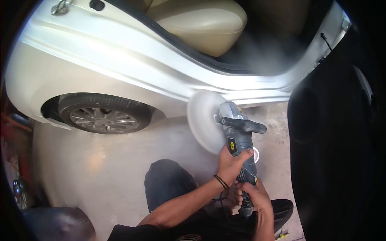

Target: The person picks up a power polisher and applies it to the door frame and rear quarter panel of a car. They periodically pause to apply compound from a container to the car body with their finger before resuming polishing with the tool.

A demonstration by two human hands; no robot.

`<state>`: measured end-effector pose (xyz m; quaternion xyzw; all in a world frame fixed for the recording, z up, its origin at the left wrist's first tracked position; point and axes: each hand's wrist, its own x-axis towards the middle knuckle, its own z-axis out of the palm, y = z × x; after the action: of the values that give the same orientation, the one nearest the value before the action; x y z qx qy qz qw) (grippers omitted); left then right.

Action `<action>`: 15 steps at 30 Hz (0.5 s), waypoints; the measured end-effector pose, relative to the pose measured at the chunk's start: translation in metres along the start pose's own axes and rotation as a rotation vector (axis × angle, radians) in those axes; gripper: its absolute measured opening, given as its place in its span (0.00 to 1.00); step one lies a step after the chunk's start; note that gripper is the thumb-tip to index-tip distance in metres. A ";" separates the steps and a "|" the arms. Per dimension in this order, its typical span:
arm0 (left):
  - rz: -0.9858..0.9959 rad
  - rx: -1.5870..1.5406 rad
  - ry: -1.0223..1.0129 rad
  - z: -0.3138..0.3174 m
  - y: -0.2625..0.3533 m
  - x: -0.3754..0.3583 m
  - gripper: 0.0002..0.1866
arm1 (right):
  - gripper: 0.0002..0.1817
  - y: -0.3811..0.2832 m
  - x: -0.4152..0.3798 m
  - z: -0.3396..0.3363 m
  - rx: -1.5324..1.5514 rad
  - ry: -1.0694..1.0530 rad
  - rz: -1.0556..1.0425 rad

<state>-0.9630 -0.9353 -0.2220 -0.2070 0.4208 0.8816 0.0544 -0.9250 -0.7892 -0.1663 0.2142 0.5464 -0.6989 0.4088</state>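
Note:
Both my hands are on a dark grey car polisher (240, 138). My left hand (232, 164) wraps round its body below the yellow label, thumb across the top. My right hand (257, 195) grips the rear handle. A white round polishing pad (204, 120), blurred as if spinning, is on the head, its upper edge right at the white car's door sill (241, 93). The black side handle (251, 126) sticks out to the right, with no hand on it.
The rear wheel (105, 114) is at left, and a beige seat (201, 24) shows through the open doorway. A dark door panel (329, 152) stands at right. Another person's knee (60, 225) is at lower left. White haze hangs by the sill. A white ring-shaped object (256, 155) lies beside the polisher.

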 end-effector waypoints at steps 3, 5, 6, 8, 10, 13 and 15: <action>0.120 0.102 0.072 -0.001 0.008 -0.010 0.22 | 0.10 0.003 0.003 0.000 0.062 -0.119 0.052; 0.077 0.169 0.109 -0.001 0.022 -0.019 0.28 | 0.10 0.007 0.005 -0.002 0.097 -0.185 0.069; 0.089 0.174 0.119 0.001 0.031 -0.025 0.28 | 0.11 0.011 0.007 -0.002 0.156 -0.240 0.087; 0.128 0.285 0.189 0.004 0.046 -0.040 0.31 | 0.12 0.021 0.007 0.002 0.216 -0.302 0.111; 0.173 0.338 0.221 0.003 0.054 -0.051 0.32 | 0.13 0.027 0.006 0.004 0.180 -0.330 0.052; 0.279 0.346 0.249 -0.001 0.066 -0.069 0.31 | 0.14 0.029 0.006 0.011 0.047 -0.405 0.000; 0.308 0.317 0.237 0.001 0.072 -0.075 0.30 | 0.14 0.025 0.002 0.016 -0.024 -0.424 -0.044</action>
<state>-0.9142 -0.9742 -0.1388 -0.2313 0.5838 0.7720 -0.0985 -0.9034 -0.8065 -0.1773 0.0455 0.4608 -0.7307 0.5017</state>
